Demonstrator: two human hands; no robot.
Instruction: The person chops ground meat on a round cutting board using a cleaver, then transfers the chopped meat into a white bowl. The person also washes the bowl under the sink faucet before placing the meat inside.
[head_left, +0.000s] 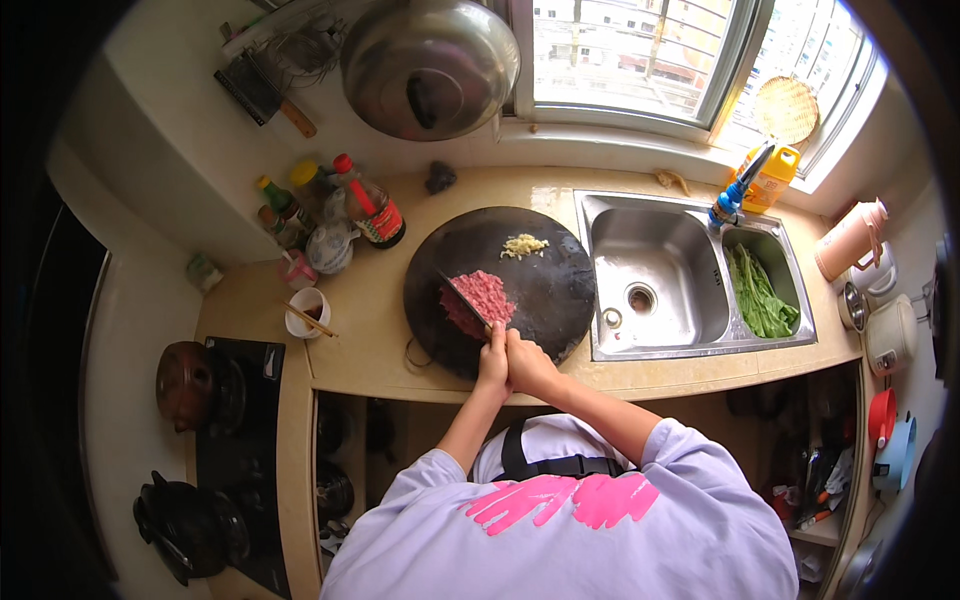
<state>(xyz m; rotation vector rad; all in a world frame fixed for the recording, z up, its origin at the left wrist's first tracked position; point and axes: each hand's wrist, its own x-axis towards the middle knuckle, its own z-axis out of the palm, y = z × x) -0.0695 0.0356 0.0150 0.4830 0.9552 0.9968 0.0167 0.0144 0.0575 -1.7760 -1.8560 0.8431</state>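
A round dark cutting board lies on the countertop before me. On it sits a flattened heap of pink minced meat, with a small pile of chopped pale garlic or ginger farther back. My left hand and my right hand are pressed together around the handle of a kitchen knife at the board's near edge. Its blade, seen nearly edge-on, slants away to the left across the meat. The fingers hide most of the handle.
A double steel sink adjoins the board, with leafy greens in its right basin. Left of the board stand a sauce bottle, several jars and a white bowl with chopsticks. A large metal lid hangs above the counter.
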